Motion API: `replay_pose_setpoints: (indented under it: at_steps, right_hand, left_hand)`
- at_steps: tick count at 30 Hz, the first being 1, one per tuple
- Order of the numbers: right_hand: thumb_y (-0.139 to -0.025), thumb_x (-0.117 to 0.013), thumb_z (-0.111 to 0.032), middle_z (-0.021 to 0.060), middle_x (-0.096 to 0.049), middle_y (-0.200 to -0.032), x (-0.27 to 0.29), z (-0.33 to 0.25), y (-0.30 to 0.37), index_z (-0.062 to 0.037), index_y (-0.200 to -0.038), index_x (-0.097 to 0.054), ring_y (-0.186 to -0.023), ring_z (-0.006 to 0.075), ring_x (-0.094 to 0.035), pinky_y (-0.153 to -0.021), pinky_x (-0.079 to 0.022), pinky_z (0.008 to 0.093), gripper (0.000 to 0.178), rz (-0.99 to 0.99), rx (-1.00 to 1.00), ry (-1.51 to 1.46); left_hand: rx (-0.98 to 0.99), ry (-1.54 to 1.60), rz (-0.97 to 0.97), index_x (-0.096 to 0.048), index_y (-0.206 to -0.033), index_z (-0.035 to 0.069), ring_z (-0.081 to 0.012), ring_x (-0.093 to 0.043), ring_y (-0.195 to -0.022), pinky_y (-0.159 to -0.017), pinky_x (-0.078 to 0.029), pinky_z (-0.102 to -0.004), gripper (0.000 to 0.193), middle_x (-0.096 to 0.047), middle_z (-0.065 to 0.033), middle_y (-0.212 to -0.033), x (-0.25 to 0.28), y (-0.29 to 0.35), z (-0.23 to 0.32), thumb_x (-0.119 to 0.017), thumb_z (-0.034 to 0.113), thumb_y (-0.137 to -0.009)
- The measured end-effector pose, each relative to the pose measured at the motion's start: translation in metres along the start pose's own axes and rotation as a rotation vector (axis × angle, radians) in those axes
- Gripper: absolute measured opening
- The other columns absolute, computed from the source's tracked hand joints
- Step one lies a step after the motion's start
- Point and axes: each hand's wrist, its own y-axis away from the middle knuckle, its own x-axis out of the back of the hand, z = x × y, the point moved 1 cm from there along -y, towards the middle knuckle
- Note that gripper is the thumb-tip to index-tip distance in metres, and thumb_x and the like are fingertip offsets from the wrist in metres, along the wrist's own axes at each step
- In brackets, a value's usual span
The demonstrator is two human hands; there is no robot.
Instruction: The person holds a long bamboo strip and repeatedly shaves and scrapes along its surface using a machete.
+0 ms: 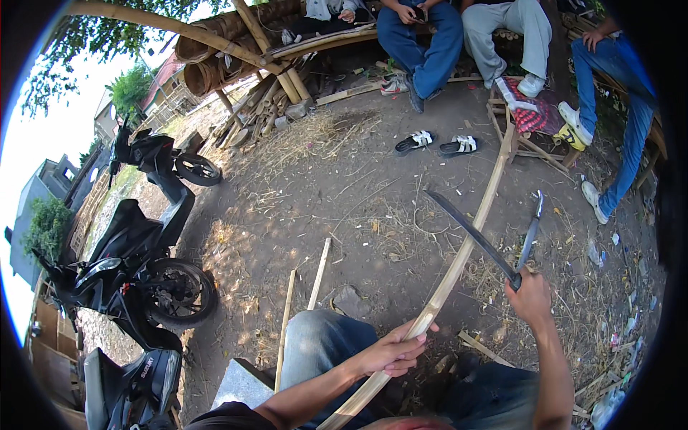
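My left hand (393,351) is wrapped round a long split bamboo strip (459,266) near its close end, above my knees. The strip slants away to the right, and its far end reaches a low wooden stand. In my right hand (532,297) is the handle of a machete (476,235). Its dark blade points up and to the left, crossing the strip in view; whether it touches the strip I cannot tell. A second long-bladed knife (532,231) lies on the ground just beyond my right hand.
Two thin bamboo sticks (319,274) lean by my left knee. White-strapped sandals (459,146) lie ahead, near the wooden stand (545,152) bearing a red patterned cloth. Several people sit on a bamboo bench (322,44) at the back. Black motorbikes (136,269) stand left; litter (595,252) lies right.
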Motion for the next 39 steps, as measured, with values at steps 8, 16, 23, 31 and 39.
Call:
replay_pose_setpoints:
  at_steps: [8,16,23,31,39]
  right_hand:
    - [-0.084,-0.074,-0.035,0.0206,-0.071,-0.080,0.000,-0.021,0.011,-0.0018,-0.090,-0.065,-0.079,0.0405,-0.071,-0.075,-0.056,0.0492,0.035,-0.181,0.090,0.039]
    - [-0.081,-0.076,-0.035,0.0175,-0.071,-0.080,0.000,-0.020,0.019,-0.0031,-0.091,-0.066,-0.077,0.0384,-0.071,-0.075,-0.056,0.0474,0.035,-0.114,0.239,0.055]
    - [-0.081,-0.075,-0.034,0.0166,-0.071,-0.082,0.003,-0.040,0.034,-0.0017,-0.094,-0.067,-0.079,0.0363,-0.071,-0.077,-0.056,0.0464,0.035,-0.147,0.287,0.054]
    - [-0.082,-0.075,-0.033,0.0141,-0.071,-0.092,-0.011,-0.038,0.038,-0.0040,-0.097,-0.065,-0.093,0.0333,-0.070,-0.088,-0.053,0.0454,0.034,-0.129,0.325,0.109]
    - [-0.080,-0.076,-0.036,0.0123,-0.071,-0.088,-0.005,-0.038,0.037,-0.0072,-0.096,-0.066,-0.089,0.0352,-0.070,-0.083,-0.052,0.0478,0.034,-0.026,0.311,0.096]
  left_hand:
    - [0.022,-0.009,0.052,-0.036,-0.146,0.012,-0.0010,-0.028,-0.039,-0.034,-0.028,-0.0169,0.038,-0.030,0.0065,-0.063,0.005,-0.015,-0.004,-0.043,0.024,-0.111]
    - [0.006,-0.043,0.027,-0.036,-0.146,0.011,-0.0013,-0.028,-0.038,-0.034,-0.029,-0.0172,0.038,-0.031,0.0059,-0.063,0.003,-0.018,-0.006,-0.044,0.024,-0.111]
    - [-0.005,-0.082,0.003,-0.038,-0.143,0.013,-0.0025,-0.027,-0.041,-0.036,-0.027,-0.0198,0.036,-0.033,0.0058,-0.064,0.000,-0.014,-0.008,-0.045,0.028,-0.110]
    - [-0.018,-0.108,0.036,-0.041,-0.141,0.013,-0.0008,-0.028,-0.040,-0.035,-0.027,-0.0180,0.033,-0.030,0.0071,-0.063,-0.004,-0.009,-0.011,-0.044,0.025,-0.110]
    - [-0.100,-0.177,-0.021,-0.041,-0.138,0.012,-0.0017,-0.029,-0.042,-0.035,-0.029,-0.0188,0.030,-0.033,0.0066,-0.065,-0.008,-0.003,-0.019,-0.043,0.024,-0.111]
